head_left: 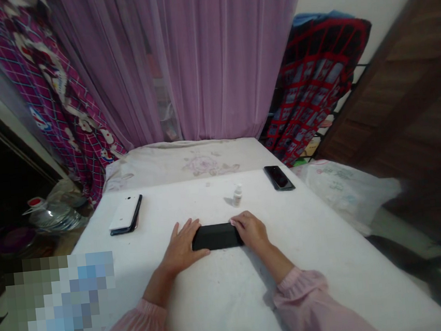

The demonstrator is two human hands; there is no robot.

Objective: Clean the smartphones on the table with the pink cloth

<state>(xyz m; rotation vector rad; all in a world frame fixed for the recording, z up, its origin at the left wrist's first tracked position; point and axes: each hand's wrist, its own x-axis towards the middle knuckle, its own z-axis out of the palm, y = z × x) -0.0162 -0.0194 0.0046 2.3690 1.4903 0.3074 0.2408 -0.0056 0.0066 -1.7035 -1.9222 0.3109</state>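
A black phone point(217, 236) lies flat and sideways on the white-covered table point(218, 301). My left hand point(182, 247) rests at the phone's left end, its fingers spread and the thumb along the near edge. At the right end is my right hand point(251, 230), fingers bent together at the far right corner; whatever it pinches there is too small to make out. Just beyond the phone a small white bottle point(237, 195) stands upright.
Stacked phones, a white one point(125, 212) on top, lie at the table's left. Another dark phone stack point(279, 177) lies near the right edge. Purple curtains point(218, 56) hang behind the table. A plastic bag point(347, 189) is beyond the right edge.
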